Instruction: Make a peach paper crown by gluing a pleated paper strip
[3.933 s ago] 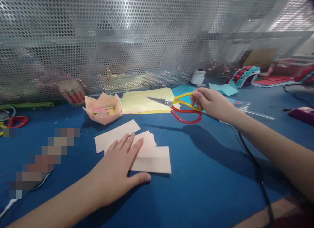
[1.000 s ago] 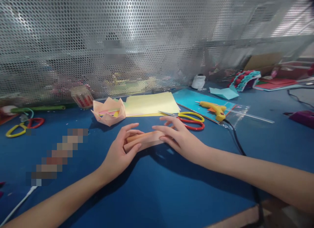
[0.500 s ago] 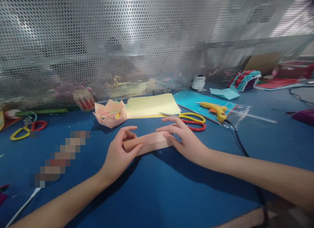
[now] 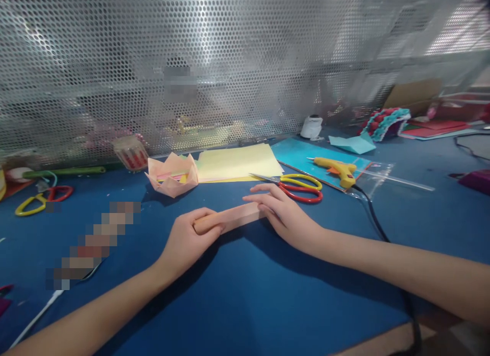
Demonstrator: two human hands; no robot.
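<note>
A folded strip of peach-coloured paper is held between my two hands, slanting up to the right just above the blue table. My left hand wraps its left end, thumb in front and fingers behind, and the paper bulges into a rounded shape there. At the other end, my right hand pinches the strip, with some of its fingers stretched out above. Beyond the hands stands a peach paper bowl with pointed edges and coloured paper bits inside. Scissors with yellow and red handles lie just behind my right hand.
Pale yellow paper sheets lie at the back. A yellow glue gun rests on a blue sheet, its black cord running past my right forearm. More scissors are at left. A perforated metal screen stands behind.
My left hand has closed more tightly around its end of the paper strip, pressing it narrower and rounder. My right hand keeps its hold with little movement.
</note>
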